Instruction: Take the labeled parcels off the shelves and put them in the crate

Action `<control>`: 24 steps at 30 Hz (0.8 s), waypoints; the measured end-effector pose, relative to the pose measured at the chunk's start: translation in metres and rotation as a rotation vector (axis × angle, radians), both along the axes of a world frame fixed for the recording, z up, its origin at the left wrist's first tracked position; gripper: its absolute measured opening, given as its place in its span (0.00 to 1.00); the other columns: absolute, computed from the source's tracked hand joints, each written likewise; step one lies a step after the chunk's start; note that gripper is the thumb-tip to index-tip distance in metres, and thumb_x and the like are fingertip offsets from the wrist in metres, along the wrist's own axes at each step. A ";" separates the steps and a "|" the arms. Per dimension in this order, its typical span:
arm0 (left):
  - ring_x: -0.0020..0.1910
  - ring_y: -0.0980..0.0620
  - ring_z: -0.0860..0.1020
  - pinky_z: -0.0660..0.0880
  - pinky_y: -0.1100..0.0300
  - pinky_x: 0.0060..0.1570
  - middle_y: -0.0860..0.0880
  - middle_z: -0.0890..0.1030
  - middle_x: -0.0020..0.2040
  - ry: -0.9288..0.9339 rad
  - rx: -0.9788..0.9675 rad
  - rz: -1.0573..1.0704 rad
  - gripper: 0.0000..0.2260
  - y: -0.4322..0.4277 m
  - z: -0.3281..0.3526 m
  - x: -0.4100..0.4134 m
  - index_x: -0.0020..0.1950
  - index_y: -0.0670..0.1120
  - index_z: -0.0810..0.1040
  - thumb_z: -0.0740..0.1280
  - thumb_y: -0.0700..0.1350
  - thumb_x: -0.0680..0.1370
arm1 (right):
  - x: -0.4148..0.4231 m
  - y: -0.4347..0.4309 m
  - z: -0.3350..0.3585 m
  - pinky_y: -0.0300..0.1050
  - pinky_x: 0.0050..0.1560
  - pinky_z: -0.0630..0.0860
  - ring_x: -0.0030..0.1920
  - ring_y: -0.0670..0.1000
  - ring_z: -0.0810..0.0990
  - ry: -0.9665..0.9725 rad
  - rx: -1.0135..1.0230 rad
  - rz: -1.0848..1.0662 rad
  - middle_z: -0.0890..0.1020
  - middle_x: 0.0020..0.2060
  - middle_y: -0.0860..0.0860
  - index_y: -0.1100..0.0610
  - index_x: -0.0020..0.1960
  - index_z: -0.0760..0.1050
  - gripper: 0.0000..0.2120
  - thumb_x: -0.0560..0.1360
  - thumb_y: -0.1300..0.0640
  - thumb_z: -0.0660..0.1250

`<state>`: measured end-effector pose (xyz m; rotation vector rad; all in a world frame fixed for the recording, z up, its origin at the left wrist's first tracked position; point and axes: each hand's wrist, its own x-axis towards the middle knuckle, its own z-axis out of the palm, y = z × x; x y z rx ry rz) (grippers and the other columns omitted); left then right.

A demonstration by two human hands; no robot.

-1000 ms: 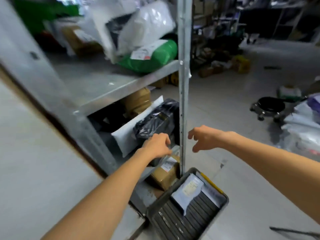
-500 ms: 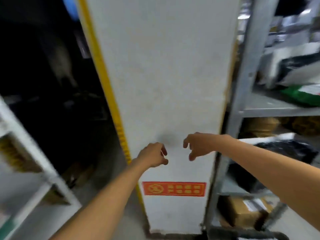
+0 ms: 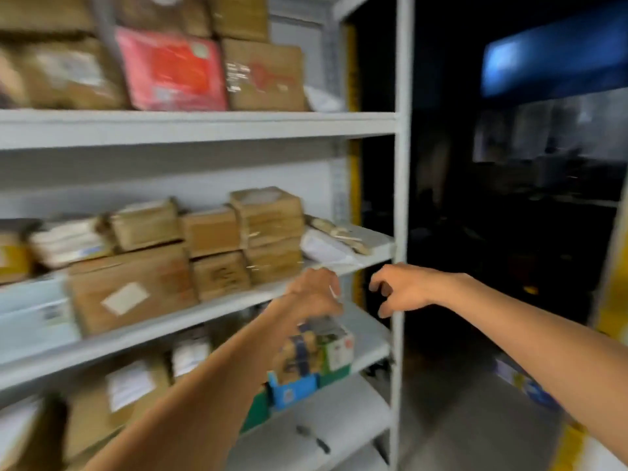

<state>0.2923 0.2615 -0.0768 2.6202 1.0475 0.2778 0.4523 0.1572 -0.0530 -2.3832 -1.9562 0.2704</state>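
1. My left hand (image 3: 314, 294) hangs loosely curled and holds nothing. My right hand (image 3: 406, 290), just beside it, is equally slack and empty, its fingers hooked.
2. Brown cardboard parcels (image 3: 272, 232) stand on the shelf (image 3: 204, 311) just left of and above my left hand. A white mailer (image 3: 326, 248) lies directly above its knuckles. Neither hand touches any of them.
3. The shelf post (image 3: 397, 351) passes behind my right hand.
4. Half a second ago a white pillar with a red sign faced both hands; parcels now fill that place. The hands' pose is unchanged.
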 end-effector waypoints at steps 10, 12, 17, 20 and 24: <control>0.51 0.48 0.80 0.74 0.59 0.42 0.51 0.82 0.54 0.063 0.279 0.453 0.16 0.017 0.096 -0.226 0.56 0.54 0.79 0.75 0.51 0.69 | -0.190 0.099 0.096 0.41 0.41 0.70 0.44 0.49 0.74 -0.241 0.148 0.492 0.79 0.53 0.50 0.52 0.61 0.74 0.20 0.71 0.52 0.72; 0.51 0.48 0.80 0.76 0.58 0.44 0.50 0.81 0.55 0.091 0.339 0.513 0.17 0.009 0.115 -0.255 0.57 0.54 0.79 0.75 0.52 0.69 | -0.221 0.103 0.122 0.42 0.44 0.72 0.47 0.50 0.75 -0.273 0.223 0.570 0.79 0.54 0.50 0.52 0.65 0.73 0.25 0.69 0.51 0.73; 0.53 0.48 0.79 0.70 0.59 0.41 0.51 0.81 0.54 0.118 0.445 0.660 0.16 -0.006 0.162 -0.309 0.54 0.55 0.79 0.74 0.53 0.68 | -0.279 0.108 0.170 0.45 0.48 0.75 0.48 0.50 0.76 -0.216 0.334 0.715 0.79 0.51 0.49 0.51 0.64 0.74 0.25 0.68 0.49 0.73; 0.54 0.46 0.79 0.75 0.57 0.44 0.49 0.81 0.56 0.149 0.486 0.712 0.16 -0.011 0.188 -0.321 0.55 0.53 0.80 0.74 0.54 0.69 | -0.292 0.109 0.191 0.48 0.55 0.75 0.54 0.50 0.77 -0.159 0.390 0.735 0.78 0.58 0.51 0.52 0.66 0.72 0.27 0.70 0.50 0.74; 0.54 0.48 0.78 0.75 0.56 0.47 0.50 0.80 0.56 0.111 0.548 0.736 0.19 -0.013 0.230 -0.320 0.58 0.52 0.78 0.73 0.56 0.70 | -0.280 0.118 0.220 0.46 0.56 0.76 0.54 0.49 0.77 -0.102 0.453 0.700 0.77 0.54 0.48 0.52 0.68 0.71 0.28 0.70 0.50 0.74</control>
